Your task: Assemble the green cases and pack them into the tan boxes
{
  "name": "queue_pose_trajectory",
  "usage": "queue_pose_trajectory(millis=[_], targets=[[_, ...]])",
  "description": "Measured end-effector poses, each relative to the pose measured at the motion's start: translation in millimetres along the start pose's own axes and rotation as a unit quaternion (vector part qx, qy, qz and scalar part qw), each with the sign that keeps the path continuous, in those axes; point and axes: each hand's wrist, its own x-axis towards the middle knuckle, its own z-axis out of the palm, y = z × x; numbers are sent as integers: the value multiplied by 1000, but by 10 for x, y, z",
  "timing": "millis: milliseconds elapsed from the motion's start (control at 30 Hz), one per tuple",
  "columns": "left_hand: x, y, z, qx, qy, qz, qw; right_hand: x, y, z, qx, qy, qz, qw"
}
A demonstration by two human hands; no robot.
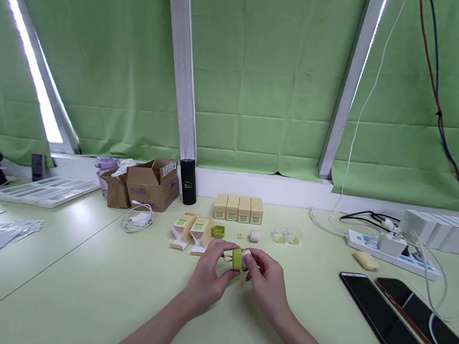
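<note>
Just above the table, my left hand (pixel 207 278) grips a small lime-green cover (pixel 236 259) with a pale loop on its left side. My right hand (pixel 270 287) pinches a small whitish piece (pixel 245 257) against the cover's right side; how deep it sits inside I cannot tell. Beyond my hands lie another green cover (pixel 218 231), a tiny yellowish ring-like piece (pixel 240 235) and a pale pink rounded block (pixel 254 236). Two opened cardboard boxes (pixel 183 229) lie left of these, and clear plastic holders with yellow bits (pixel 287 236) lie to the right.
Several small closed boxes (pixel 238 209) stand in a row at the back. Left are a black cylinder (pixel 188 181), a brown carton (pixel 152 184) and a coiled white cable (pixel 138 218). Right are a power strip (pixel 394 255) and two phones (pixel 384 315) with loose cables.
</note>
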Motion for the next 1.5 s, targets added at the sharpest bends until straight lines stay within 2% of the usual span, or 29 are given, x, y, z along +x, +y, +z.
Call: queue_pose_trajectory(millis=[433,700,867,1033,1167,1300,1400,1500], targets=[[-35,-16,46,23,-6,41,999,1,50,23,15,16,17,1000],[-47,-41,67,15,-14,21,1000,-7,42,51,77,3,47,996],[-78,-45,100,28,-40,28,998,-7,30,74,133,-1,74,988],[-89,-21,115,25,-48,20,998,-19,16,103,167,1,71,983],[-91,9,115,16,-43,18,999,-23,20,106,163,-3,62,985],[-83,21,107,-10,-17,15,1000,-50,11,85,144,-39,33,988],[-56,10,103,-68,-10,-10,998,-69,-14,64,99,-59,5,993],[-13,5,102,-155,-11,-34,987,-64,-29,46,19,-50,-33,998]])
